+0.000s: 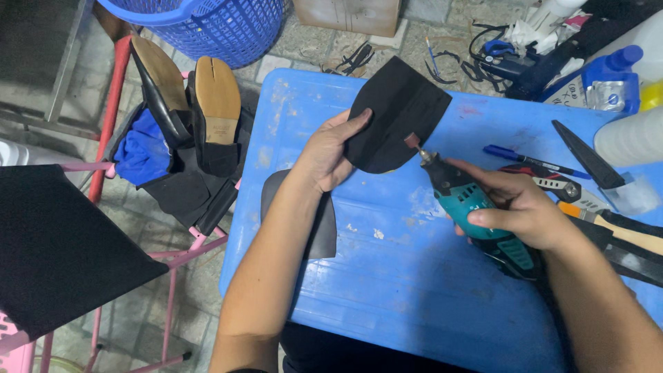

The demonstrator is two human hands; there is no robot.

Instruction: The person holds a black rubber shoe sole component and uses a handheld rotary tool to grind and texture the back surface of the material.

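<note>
Left hand (324, 155) palm-down, fingers curled over the near edge of a black rubber sole piece (397, 114), pinning it tilted above the blue plastic table (387, 276). Right hand (514, 207) wrapped shut around a teal rotary tool (466, 200), forearm angled in from the right, small grinding bit (412, 141) seemingly touching the sole's right edge. Second dark sole piece (324, 228) flat under the left forearm. Beyond: blue pen (514, 155), black knife-like blade (587, 155), pair of shoes (190, 103) sole-up on a pink stool.

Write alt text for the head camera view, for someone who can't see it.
Over a blue table, the left hand holds a black rubber sole piece while the right hand grips a teal rotary tool, its tip at the piece's edge.
</note>
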